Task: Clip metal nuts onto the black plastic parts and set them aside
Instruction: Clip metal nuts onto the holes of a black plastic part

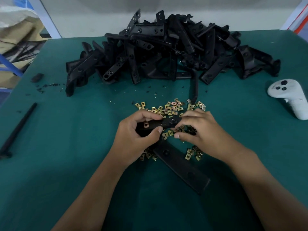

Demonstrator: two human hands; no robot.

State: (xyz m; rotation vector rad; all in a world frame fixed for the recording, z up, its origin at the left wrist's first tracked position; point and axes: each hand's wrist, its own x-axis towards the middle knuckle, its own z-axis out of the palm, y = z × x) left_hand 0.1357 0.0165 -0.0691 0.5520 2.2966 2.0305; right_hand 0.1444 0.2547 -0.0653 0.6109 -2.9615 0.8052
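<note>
head cam, just the one | worn up top, looking forward and down | close over the green table [66, 147] | far edge and wall at top

Black plastic parts [166, 47], brassy gold metal nuts [171, 107], teal-green table [66, 147], white controller [290, 97]

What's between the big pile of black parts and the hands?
In the head view, loose metal nuts scattered on the green mat, plus one black part trailing from the pile toward the left hand and right hand.
</note>
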